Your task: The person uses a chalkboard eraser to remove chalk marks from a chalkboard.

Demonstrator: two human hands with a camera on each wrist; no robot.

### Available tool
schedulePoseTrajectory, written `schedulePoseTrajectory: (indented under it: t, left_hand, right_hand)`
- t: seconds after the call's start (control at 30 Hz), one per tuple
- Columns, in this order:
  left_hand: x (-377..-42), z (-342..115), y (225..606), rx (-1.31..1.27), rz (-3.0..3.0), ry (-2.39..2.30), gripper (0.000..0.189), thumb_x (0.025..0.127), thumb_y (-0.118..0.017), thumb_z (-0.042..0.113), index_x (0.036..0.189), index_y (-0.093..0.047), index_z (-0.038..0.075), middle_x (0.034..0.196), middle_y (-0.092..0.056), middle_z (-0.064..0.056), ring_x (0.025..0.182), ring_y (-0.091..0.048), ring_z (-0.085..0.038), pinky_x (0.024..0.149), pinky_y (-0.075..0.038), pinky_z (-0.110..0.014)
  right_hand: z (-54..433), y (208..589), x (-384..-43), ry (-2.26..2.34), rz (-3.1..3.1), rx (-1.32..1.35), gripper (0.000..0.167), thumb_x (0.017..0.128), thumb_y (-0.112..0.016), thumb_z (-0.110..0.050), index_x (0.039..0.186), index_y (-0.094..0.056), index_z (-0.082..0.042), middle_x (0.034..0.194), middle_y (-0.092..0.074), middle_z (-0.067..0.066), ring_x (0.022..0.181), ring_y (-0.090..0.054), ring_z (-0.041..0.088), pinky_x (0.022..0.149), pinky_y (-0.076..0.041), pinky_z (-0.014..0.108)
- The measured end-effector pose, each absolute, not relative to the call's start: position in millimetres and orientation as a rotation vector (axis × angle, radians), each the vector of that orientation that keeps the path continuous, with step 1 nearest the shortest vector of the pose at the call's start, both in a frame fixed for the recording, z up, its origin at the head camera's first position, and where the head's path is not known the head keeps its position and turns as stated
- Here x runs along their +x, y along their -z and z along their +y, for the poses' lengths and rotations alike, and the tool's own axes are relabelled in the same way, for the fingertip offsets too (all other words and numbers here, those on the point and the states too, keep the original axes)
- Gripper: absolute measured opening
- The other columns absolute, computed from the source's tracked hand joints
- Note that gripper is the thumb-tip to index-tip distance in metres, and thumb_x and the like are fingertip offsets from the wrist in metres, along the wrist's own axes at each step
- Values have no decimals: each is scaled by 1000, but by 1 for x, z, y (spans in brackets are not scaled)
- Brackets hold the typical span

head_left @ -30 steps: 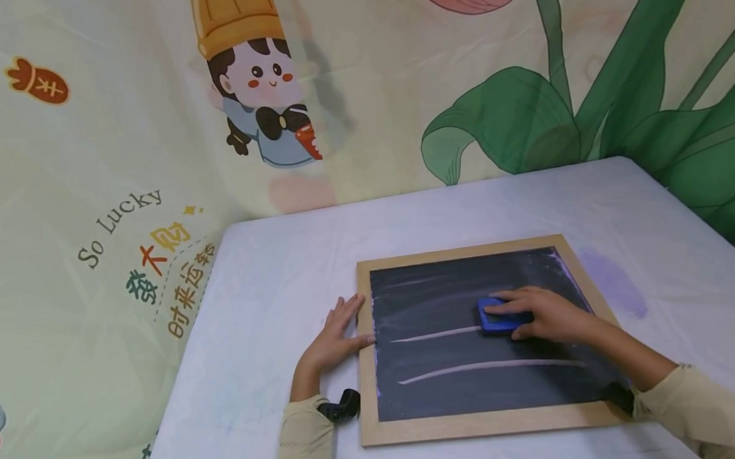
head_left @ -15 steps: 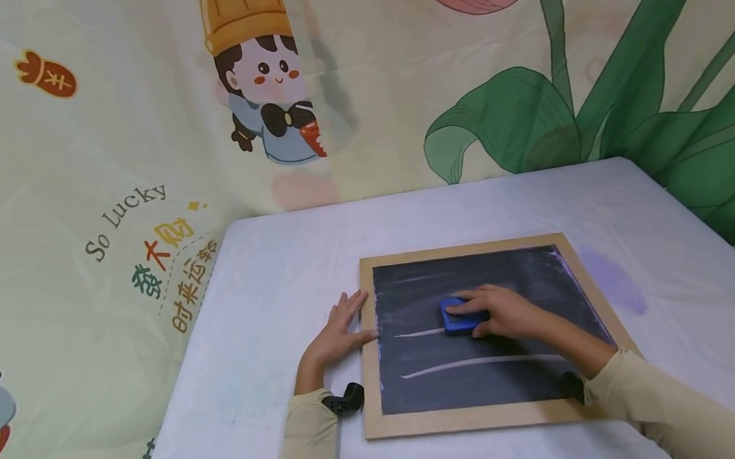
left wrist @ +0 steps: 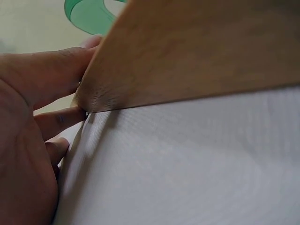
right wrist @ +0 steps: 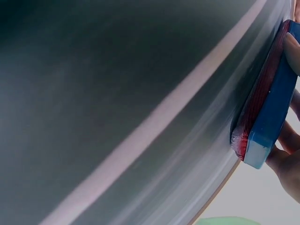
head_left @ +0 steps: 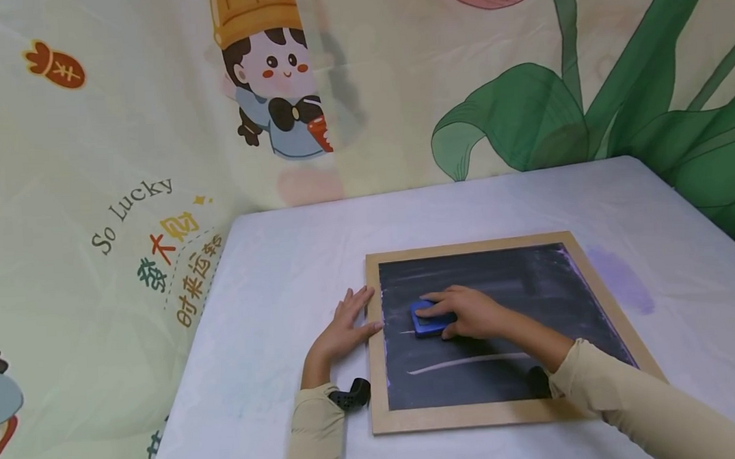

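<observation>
A chalkboard (head_left: 505,278) in a light wooden frame (head_left: 474,415) lies on the table. My right hand (head_left: 477,312) grips a blue board eraser (head_left: 430,320) by its sides, near the board's left part. In the right wrist view the eraser's reddish felt (right wrist: 260,93) faces the board. A pale chalk line (head_left: 466,362) runs below the eraser, and a short bit of another line shows at its left. My left hand (head_left: 341,332), fingers spread, rests against the frame's left edge. Its fingers (left wrist: 65,117) touch the frame's side in the left wrist view.
White cloth covers the table (head_left: 301,260), with a purple stain (head_left: 622,280) right of the board. A printed backdrop (head_left: 386,85) hangs behind and at the left. A black wrist device (head_left: 353,394) sits by the left sleeve.
My right hand has slid the eraser leftward along the upper chalk line, and most of that line is gone. My left hand stays at the frame's edge. The head view has shifted slightly.
</observation>
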State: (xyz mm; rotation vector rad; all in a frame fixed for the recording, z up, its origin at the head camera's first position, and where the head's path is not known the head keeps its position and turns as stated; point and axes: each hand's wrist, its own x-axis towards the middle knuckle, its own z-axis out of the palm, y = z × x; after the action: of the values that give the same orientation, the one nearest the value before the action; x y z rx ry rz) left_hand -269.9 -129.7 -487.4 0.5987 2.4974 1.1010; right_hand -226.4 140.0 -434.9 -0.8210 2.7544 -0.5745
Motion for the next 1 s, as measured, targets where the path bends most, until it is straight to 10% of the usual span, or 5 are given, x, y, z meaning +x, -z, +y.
schedulePoseTrajectory:
  t: [1.0]
  left_hand:
    - [-273,-123,486,523,2507,-1056,64,90,-53,39,145,-24,26,154,-16,-1,142,5,-28,112,0,-57]
  right_hand:
    - [100,435,-236,464,2733,-904,50,81,-68,-26,128,-53,-30,140,-45,5,120,-47,29,95,-45,46]
